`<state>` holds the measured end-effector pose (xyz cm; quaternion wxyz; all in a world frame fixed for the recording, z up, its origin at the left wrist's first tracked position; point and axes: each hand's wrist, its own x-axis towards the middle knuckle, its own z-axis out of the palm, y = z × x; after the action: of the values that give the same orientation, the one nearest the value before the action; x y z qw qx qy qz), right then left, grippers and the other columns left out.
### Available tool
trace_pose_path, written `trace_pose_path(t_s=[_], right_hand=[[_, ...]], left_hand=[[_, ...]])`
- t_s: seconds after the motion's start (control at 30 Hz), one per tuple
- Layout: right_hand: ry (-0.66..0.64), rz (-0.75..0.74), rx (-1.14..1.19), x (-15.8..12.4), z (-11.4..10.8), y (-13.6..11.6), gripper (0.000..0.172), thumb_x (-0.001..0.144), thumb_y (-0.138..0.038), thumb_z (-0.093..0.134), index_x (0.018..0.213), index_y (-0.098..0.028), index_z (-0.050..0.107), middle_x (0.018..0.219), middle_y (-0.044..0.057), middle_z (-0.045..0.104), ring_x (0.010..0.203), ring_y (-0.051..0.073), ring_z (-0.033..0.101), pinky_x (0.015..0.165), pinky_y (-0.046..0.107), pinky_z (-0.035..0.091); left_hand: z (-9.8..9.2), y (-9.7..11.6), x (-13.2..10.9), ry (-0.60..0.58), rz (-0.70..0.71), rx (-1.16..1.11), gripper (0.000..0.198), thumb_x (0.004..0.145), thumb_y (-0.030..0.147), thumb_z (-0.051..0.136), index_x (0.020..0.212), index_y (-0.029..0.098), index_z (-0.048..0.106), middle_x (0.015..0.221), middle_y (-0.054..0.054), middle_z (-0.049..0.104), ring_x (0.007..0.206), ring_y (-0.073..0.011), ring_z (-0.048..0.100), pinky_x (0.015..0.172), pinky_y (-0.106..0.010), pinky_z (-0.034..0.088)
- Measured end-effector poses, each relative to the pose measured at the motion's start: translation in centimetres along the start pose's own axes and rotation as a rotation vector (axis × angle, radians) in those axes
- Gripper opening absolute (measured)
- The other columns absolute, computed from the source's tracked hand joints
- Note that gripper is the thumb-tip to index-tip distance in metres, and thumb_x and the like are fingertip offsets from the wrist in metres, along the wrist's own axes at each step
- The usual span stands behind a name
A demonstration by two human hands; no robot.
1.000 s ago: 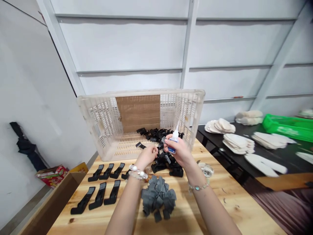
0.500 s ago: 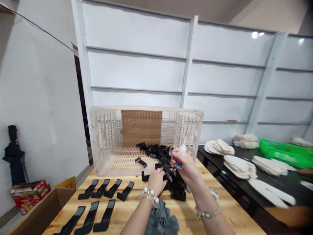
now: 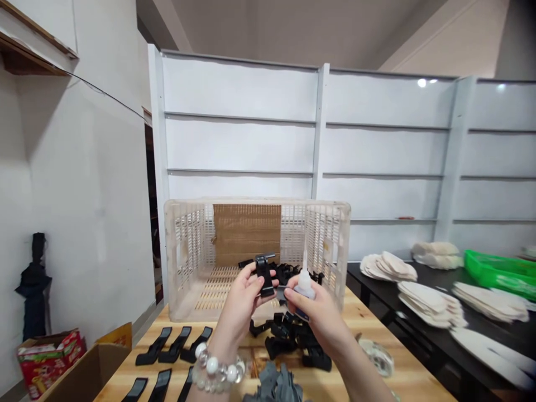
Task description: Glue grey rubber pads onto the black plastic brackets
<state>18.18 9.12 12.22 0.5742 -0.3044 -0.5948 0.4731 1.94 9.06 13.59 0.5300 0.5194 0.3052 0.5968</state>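
Note:
My left hand (image 3: 240, 298) is raised before the crate, its fingers closed around a black L-shaped plastic part (image 3: 265, 279). Close beside it, my right hand (image 3: 322, 310) grips a small white squeeze bottle (image 3: 305, 283) with a long thin nozzle pointing up. A thin grey piece (image 3: 282, 292) shows at the right fingertips, near the black part. Below the hands lies a heap of similar black parts (image 3: 288, 340), which runs back into the crate. Grey flat pieces (image 3: 274, 385) are piled at the table's front edge.
A white plastic crate (image 3: 184, 304) lies on its side on the wooden table (image 3: 402, 371), with cardboard (image 3: 247, 234) inside. Black parts (image 3: 157, 347) stand in rows at left. A tape roll (image 3: 379, 357) lies at right. White flat pieces (image 3: 429, 301) and a green basket (image 3: 498, 276) occupy the black table.
My left hand has lifted a black part out of the heap and turned it upright. My right hand has come lower and closer to it with the bottle. The view has tilted up.

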Motion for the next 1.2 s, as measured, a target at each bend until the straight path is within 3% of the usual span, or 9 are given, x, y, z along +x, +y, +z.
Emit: trace_pose_path(t_s=[0.1, 0.2, 0.27, 0.4, 0.57, 0.7, 0.83, 1.07, 1.2], right_hand=[[0.015, -0.012, -0.027, -0.3, 0.4, -0.3, 0.038, 0.072, -0.050, 0.075, 0.078, -0.017, 0.057, 0.060, -0.003, 0.052, 0.059, 0.011, 0.043, 0.059, 0.026, 0.030], [0.063, -0.062, -0.077, -0.2, 0.2, -0.3, 0.037, 0.074, -0.050, 0.074, 0.077, -0.017, 0.057, 0.062, -0.003, 0.050, 0.060, 0.011, 0.042, 0.060, 0.026, 0.030], [0.076, -0.105, -0.144, -0.1, -0.1, -0.2, 0.034, 0.076, -0.048, 0.072, 0.076, -0.018, 0.058, 0.064, -0.003, 0.049, 0.062, 0.011, 0.041, 0.060, 0.026, 0.030], [0.086, -0.163, -0.198, 0.2, -0.4, 0.0, 0.029, 0.078, -0.044, 0.072, 0.077, -0.018, 0.059, 0.080, 0.000, 0.053, 0.068, 0.011, 0.044, 0.063, 0.026, 0.033], [-0.008, -0.071, -0.123, 0.0, -0.1, -0.3, 0.031, 0.072, -0.043, 0.076, 0.076, -0.017, 0.061, 0.107, 0.006, 0.059, 0.071, 0.011, 0.048, 0.064, 0.027, 0.037], [-0.066, -0.038, -0.129, -0.4, 0.4, -0.4, 0.029, 0.071, -0.039, 0.077, 0.077, -0.017, 0.060, 0.082, 0.001, 0.057, 0.067, 0.011, 0.045, 0.063, 0.026, 0.036], [-0.002, -0.043, -0.123, -0.3, 0.8, -0.1, 0.031, 0.070, -0.042, 0.077, 0.077, -0.017, 0.059, 0.070, -0.002, 0.052, 0.064, 0.011, 0.042, 0.062, 0.026, 0.034], [0.136, -0.103, -0.125, -0.2, 0.4, -0.1, 0.029, 0.069, -0.040, 0.078, 0.075, -0.018, 0.061, 0.075, 0.000, 0.059, 0.069, 0.013, 0.048, 0.066, 0.027, 0.038], [0.168, -0.127, -0.061, -0.4, 0.6, 0.0, 0.029, 0.069, -0.040, 0.080, 0.076, -0.018, 0.062, 0.079, 0.001, 0.063, 0.073, 0.015, 0.052, 0.070, 0.028, 0.040]], left_hand=[[0.7, 0.7, -0.9, -0.091, -0.061, -0.001, 0.047, 0.077, 0.034, 0.070, 0.117, 0.015, 0.056, 0.108, -0.013, 0.070, 0.086, -0.0203, 0.069, 0.072, -0.030, 0.055], [0.8, 1.1, -1.1, -0.133, -0.066, 0.198, 0.044, 0.080, 0.030, 0.063, 0.121, 0.013, 0.059, 0.106, -0.012, 0.070, 0.077, -0.0179, 0.066, 0.061, -0.027, 0.053], [0.5, 1.3, -1.2, -0.095, 0.010, 0.347, 0.044, 0.082, 0.026, 0.058, 0.125, 0.015, 0.061, 0.108, -0.011, 0.069, 0.073, -0.0161, 0.064, 0.059, -0.026, 0.050], [-0.2, 1.8, -1.4, 0.070, 0.184, 0.533, 0.043, 0.079, 0.017, 0.060, 0.121, 0.020, 0.066, 0.112, -0.007, 0.068, 0.086, -0.0165, 0.064, 0.079, -0.028, 0.049], [-0.1, 2.0, -1.3, 0.103, 0.140, 0.439, 0.021, 0.073, 0.023, 0.067, 0.093, 0.015, 0.068, 0.074, -0.002, 0.067, 0.071, -0.0161, 0.061, 0.067, -0.025, 0.047], [0.6, 1.8, -1.3, 0.107, 0.141, 0.367, 0.014, 0.070, 0.026, 0.069, 0.077, 0.015, 0.067, 0.075, -0.003, 0.068, 0.071, -0.0157, 0.060, 0.067, -0.025, 0.047], [1.3, 1.5, -1.3, 0.114, 0.153, 0.326, 0.016, 0.071, 0.030, 0.069, 0.071, 0.015, 0.064, 0.069, -0.001, 0.064, 0.068, -0.0155, 0.059, 0.066, -0.026, 0.049], [1.5, 0.6, -1.2, 0.076, 0.156, 0.255, 0.023, 0.078, 0.038, 0.069, 0.079, 0.015, 0.069, 0.075, -0.003, 0.068, 0.070, -0.0169, 0.062, 0.068, -0.028, 0.053], [1.6, -0.4, -0.9, -0.108, 0.140, 0.219, 0.032, 0.082, 0.039, 0.069, 0.103, 0.016, 0.072, 0.107, -0.009, 0.072, 0.102, -0.0229, 0.065, 0.092, -0.032, 0.051]])
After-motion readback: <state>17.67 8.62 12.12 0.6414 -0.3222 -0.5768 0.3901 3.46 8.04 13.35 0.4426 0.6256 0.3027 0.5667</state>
